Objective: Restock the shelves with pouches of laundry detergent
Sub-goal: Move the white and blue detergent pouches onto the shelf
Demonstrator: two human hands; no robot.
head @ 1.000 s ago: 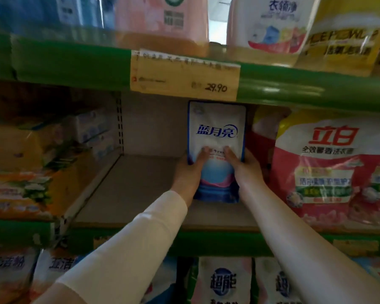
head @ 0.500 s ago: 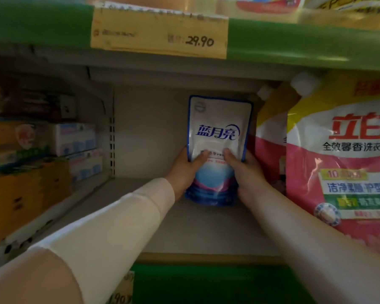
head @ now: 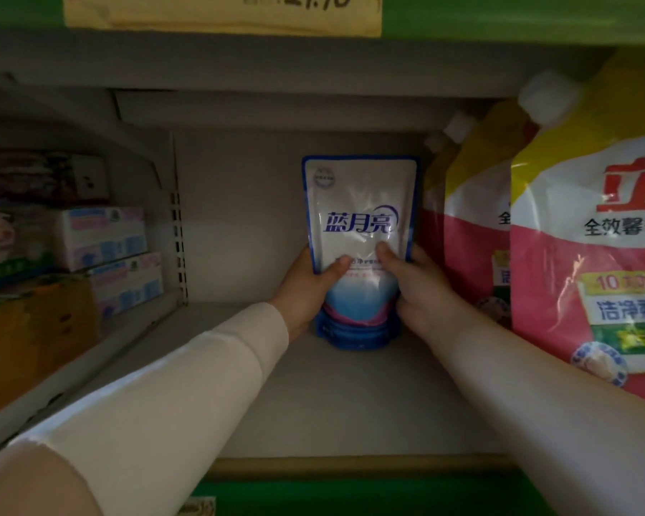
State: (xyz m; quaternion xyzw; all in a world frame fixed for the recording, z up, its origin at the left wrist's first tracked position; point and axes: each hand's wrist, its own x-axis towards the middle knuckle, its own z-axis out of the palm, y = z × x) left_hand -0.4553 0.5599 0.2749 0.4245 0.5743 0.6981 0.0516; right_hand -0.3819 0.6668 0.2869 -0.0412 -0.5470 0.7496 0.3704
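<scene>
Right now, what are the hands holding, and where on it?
The pouch: left hand and right hand grip its lower sides, thumbs on its front.

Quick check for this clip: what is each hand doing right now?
Left hand: grip closed on the blue-and-white detergent pouch, thumb across its front.
Right hand: grip closed on the same pouch from the other side.
</scene>
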